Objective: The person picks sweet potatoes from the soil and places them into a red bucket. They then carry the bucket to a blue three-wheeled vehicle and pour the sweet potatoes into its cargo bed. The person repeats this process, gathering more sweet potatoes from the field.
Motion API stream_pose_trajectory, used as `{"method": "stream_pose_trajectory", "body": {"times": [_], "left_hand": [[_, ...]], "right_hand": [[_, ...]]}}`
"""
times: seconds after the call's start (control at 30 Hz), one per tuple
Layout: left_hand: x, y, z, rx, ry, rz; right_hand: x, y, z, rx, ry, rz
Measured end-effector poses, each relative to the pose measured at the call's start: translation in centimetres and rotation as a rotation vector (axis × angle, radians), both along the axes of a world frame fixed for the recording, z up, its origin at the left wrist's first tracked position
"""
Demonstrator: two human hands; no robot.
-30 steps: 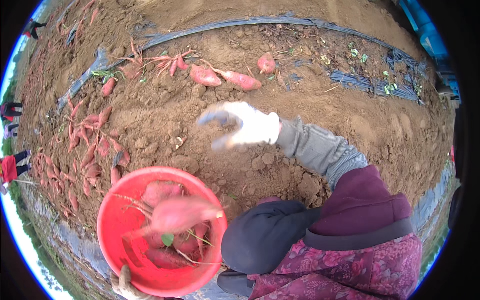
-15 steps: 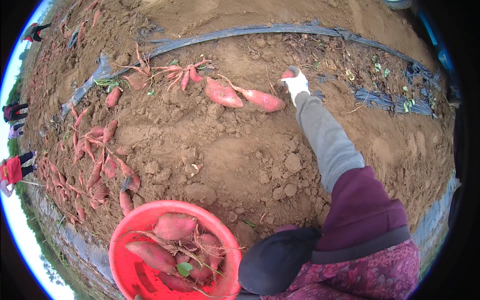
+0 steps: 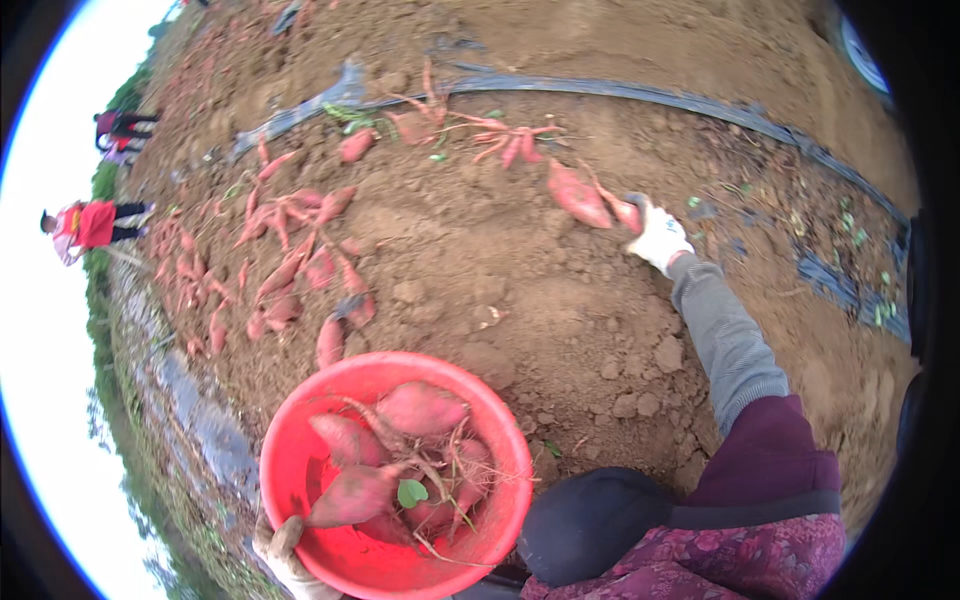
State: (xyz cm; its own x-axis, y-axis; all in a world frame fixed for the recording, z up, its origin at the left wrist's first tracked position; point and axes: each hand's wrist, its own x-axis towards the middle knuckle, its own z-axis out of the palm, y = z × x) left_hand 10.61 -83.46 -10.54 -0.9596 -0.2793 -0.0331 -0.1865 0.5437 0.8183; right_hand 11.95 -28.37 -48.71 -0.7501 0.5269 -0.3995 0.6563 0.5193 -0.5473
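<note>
My right hand (image 3: 660,238), in a white glove with grey fingertips, reaches out over the soil. Its fingers close on the thick end of a sweet potato (image 3: 626,212), partly covering it. Just left of that lies a larger sweet potato (image 3: 578,196). My left hand (image 3: 290,562), gloved too, grips the left rim of a red bucket (image 3: 285,450) in front of me, its thumb over the edge. Inside the bucket are several sweet potatoes (image 3: 424,408) with stringy roots and a green leaf (image 3: 411,492).
A root cluster of small sweet potatoes (image 3: 515,143) lies farther off. Many more sweet potatoes (image 3: 280,308) are heaped at left. Black plastic film (image 3: 600,88) crosses the far soil. A person in red (image 3: 90,224) stands at far left. My knee (image 3: 590,525) is beside the bucket.
My right hand has come from bare soil to the right onto the sweet potato. My left hand has come into view on the bucket rim. The view has turned, shifting the ground rightward.
</note>
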Motion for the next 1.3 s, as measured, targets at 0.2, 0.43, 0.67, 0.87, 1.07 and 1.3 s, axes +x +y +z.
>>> {"method": "stream_pose_trajectory", "body": {"times": [0.2, 0.43, 0.67, 0.87, 1.07, 1.3], "left_hand": [[0.4, -0.8, -0.1, 0.126, 0.000, 0.023], [0.3, -0.2, 0.1, 0.165, -0.010, 0.125], [0.2, -0.4, -0.1, 0.214, -0.009, 0.118], [0.0, -0.6, -0.2, 0.191, -0.013, 0.053], [0.0, -1.1, -0.4, 0.272, -0.025, 0.065], [0.1, 0.8, 1.2, 0.128, -0.162, 0.084]], "right_hand": [[0.0, 0.1, -1.7, -0.167, 0.482, -0.366], [-0.9, -10.4, 15.8, -1.155, 0.868, -0.038], [-8.8, -8.9, 10.5, 0.372, 0.137, 0.242], [-12.3, -4.8, 3.8, 0.198, -0.186, 0.319], [-12.8, -1.0, 4.1, -0.055, -0.162, 0.386], [-11.0, -5.8, 4.3, -0.920, 0.830, -0.393]]}}
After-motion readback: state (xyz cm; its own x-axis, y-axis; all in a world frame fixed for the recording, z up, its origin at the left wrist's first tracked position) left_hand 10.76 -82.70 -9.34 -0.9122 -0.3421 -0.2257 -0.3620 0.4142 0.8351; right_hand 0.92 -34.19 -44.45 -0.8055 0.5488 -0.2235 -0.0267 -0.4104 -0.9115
